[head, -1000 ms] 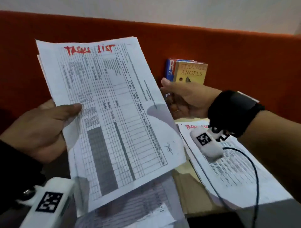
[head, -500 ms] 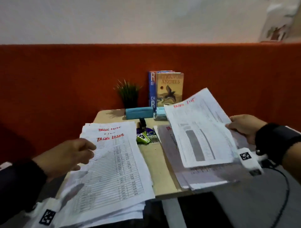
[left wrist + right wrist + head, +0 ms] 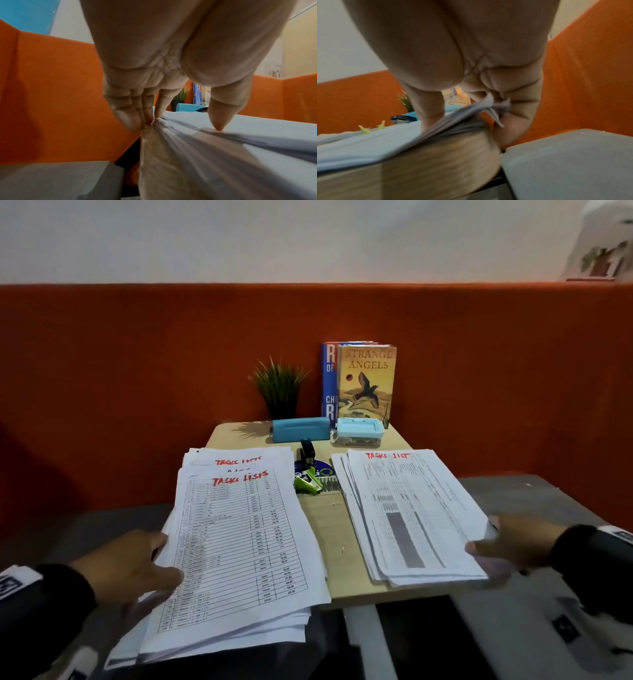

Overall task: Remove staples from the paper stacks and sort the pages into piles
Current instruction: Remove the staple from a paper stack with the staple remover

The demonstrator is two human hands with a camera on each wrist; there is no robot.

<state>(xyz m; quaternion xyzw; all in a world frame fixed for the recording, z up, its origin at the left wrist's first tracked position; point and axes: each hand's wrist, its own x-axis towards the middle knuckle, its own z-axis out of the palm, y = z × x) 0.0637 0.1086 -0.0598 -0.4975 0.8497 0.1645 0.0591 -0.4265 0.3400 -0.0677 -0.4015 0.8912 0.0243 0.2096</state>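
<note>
Two piles of printed "Task List" pages lie on a small wooden table [image 3: 329, 518]. The left pile [image 3: 236, 542] overhangs the near edge; the right pile [image 3: 411, 515] lies flat. My left hand [image 3: 168, 556] holds the left pile's left edge, fingertips [image 3: 150, 120] against the sheets and thumb on top. My right hand [image 3: 479, 549] pinches the right pile's right edge, thumb [image 3: 433, 119] on top and fingers curled beneath. Between the piles sit a green staple remover [image 3: 308, 481] and a loose staple [image 3: 343, 548].
At the back of the table stand a black stapler [image 3: 307, 453], a blue box [image 3: 300, 429], a clear blue-lidded container [image 3: 358, 432], two upright books [image 3: 366, 385] and a small plant [image 3: 279, 386]. Grey seats [image 3: 548, 498] flank the table, with an orange backrest [image 3: 137, 388] behind.
A second ago both hands held a sheet up. My right hand carried it rightward and laid it on the right pile. My left hand dropped to the left pile's edge.
</note>
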